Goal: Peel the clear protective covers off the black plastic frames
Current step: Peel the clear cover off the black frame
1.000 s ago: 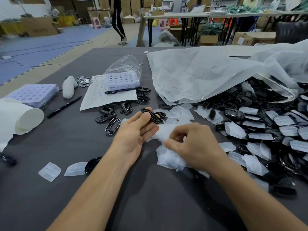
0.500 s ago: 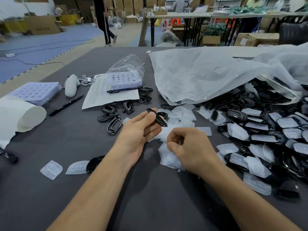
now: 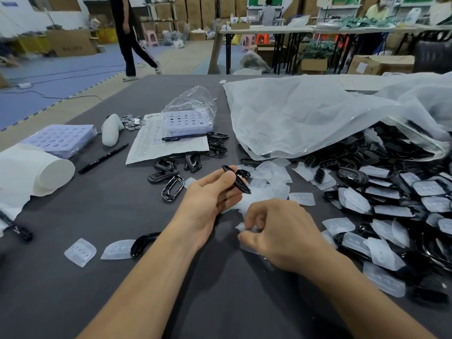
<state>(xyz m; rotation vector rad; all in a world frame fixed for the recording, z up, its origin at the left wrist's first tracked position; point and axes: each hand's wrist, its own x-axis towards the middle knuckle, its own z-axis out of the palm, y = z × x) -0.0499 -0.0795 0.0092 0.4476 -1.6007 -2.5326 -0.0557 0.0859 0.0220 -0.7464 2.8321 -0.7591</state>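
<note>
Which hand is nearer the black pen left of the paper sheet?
Left. The left hand, holding a black frame, is right of the pen; the right hand farther right.

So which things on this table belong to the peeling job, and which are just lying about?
Job: black frame in left hand; clear cover pinched by right hand; heap of covered frames; peeled frames; loose covers.
Lying about: pen; paper sheet; purple trays; white roll; coins.
</note>
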